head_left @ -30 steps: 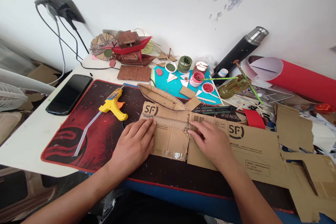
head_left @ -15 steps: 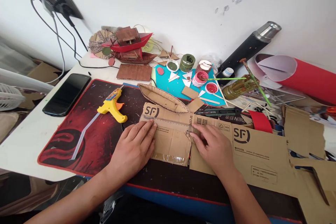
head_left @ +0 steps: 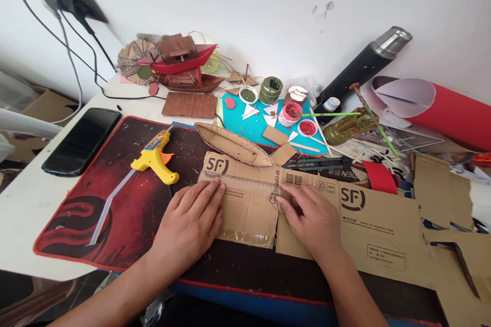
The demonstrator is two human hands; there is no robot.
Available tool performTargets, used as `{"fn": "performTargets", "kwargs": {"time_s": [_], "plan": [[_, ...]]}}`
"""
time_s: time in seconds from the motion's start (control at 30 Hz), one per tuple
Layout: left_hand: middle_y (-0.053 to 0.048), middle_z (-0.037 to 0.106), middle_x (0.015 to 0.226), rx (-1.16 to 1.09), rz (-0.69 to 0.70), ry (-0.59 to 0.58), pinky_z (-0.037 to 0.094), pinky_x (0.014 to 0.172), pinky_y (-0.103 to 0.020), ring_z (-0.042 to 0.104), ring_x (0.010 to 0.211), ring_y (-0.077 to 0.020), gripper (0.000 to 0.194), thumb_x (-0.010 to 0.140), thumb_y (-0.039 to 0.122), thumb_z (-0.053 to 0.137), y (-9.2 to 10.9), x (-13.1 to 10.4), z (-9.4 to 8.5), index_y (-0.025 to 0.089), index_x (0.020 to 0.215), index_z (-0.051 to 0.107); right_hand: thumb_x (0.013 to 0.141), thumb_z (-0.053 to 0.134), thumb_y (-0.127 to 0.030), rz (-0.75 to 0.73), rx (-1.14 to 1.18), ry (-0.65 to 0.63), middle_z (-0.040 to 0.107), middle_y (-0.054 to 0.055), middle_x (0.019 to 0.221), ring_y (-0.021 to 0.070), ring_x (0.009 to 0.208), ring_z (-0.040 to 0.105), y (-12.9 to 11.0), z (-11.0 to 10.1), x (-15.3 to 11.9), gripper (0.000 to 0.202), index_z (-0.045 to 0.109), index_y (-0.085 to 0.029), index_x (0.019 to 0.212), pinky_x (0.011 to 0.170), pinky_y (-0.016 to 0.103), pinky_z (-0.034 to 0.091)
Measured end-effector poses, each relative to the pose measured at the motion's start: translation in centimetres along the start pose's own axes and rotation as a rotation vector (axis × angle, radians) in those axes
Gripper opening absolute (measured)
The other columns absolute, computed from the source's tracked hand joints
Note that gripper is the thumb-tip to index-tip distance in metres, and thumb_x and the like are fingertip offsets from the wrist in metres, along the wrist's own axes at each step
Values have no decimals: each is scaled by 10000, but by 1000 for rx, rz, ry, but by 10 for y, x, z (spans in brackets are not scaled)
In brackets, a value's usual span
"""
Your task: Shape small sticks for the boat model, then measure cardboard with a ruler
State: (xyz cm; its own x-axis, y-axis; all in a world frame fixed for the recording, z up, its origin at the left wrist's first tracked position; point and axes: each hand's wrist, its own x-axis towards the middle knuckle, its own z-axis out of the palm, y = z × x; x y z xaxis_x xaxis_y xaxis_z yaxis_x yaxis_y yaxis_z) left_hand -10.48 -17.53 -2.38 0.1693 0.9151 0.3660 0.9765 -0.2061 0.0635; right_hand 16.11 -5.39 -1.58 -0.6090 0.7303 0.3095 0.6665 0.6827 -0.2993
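A clear ruler [head_left: 247, 184] lies across a piece of printed brown cardboard [head_left: 245, 214]. My left hand [head_left: 194, 222] holds the ruler's left end down, its fingers close together and the tips on the ruler. At the other end, the bent thumb and index finger of my right hand [head_left: 310, 217] grip the ruler, while the palm rests over the cardboard. Just behind the ruler sits a boat-shaped cardboard hull [head_left: 233, 145]. A green utility knife [head_left: 318, 163] lies beyond my right hand. My fingertips partly hide both ruler ends.
A yellow glue gun [head_left: 155, 158] with a glue stick lies on the mat [head_left: 126, 138] at left, near a black phone [head_left: 80, 141]. Painted model boats [head_left: 178, 56], open paint jars [head_left: 290, 114], a thermos [head_left: 360, 71] and a larger cardboard sheet [head_left: 383, 245] surround the work.
The view has shifted slightly, so items at the left appear farther left. Both hands stay on the ruler, which keeps its place on the cardboard.
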Motion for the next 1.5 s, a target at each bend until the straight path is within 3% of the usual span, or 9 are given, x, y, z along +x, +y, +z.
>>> {"fn": "performTargets", "kwargs": {"time_s": [0.4,0.83,1.33,1.5], "plan": [[-168,735,1415,-27,5,1,545,996,-498,705,1230,-354,574,1028,185,609,-3,0,1,123,1589,503,1115,584,-356,22,41,14,760,69,828,227,812,703,-2,0,2,292,782,-153,1182,711,325,497],[-168,729,1420,-49,6,-8,553,996,-502,703,1226,-355,698,1014,172,628,-4,2,-1,142,1671,391,1112,578,-329,49,96,4,825,74,975,237,873,738,-1,0,1,243,779,-226,1203,791,362,561],[-171,738,1399,-57,9,-2,548,983,-497,705,1208,-357,706,1006,163,644,-4,4,-2,136,1669,402,1109,590,-310,84,126,-2,840,60,1018,222,894,745,-1,-1,2,211,774,-227,1170,814,358,564],[-177,742,1392,-34,21,-10,536,987,-498,693,1209,-355,558,1012,158,636,-4,5,-3,90,1556,526,1110,587,-306,67,119,7,829,58,977,226,879,747,-1,-2,2,201,765,-220,1151,790,353,561]]}}
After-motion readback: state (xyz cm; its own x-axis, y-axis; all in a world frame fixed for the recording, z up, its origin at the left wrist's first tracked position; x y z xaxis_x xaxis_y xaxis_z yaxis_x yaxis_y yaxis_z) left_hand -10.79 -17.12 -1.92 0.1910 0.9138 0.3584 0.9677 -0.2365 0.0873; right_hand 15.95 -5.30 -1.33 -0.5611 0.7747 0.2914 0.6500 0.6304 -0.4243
